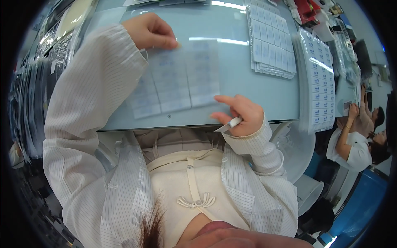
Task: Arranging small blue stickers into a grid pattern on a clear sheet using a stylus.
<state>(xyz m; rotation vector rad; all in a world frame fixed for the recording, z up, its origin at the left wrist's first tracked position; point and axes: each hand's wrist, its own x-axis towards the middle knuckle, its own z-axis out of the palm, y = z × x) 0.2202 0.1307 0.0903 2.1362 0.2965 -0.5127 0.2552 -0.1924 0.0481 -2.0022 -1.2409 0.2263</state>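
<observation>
A clear plastic sheet of rectangular blue-printed labels (171,82) lies tilted over the near part of the table, somewhat blurred by motion. My left hand (151,34) is closed in a pinch at its upper edge. Close by the sheet's lower right corner is my right hand (246,115), its index fingertip at the edge; whether it touches, I cannot tell. Curled fingers of that hand grip a small knife (230,124) with a pale handle, its blade pointing left and toward me. Thumb and index finger there are apart.
A stack of similar sheets (273,41) lies on the glass-topped table (231,78). Right of it rises another pile of label sheets (320,82). A whitish bin (295,153) stands below the table's edge. Dark hanging sheets (31,95) line the left. Two people (351,142) work at far right.
</observation>
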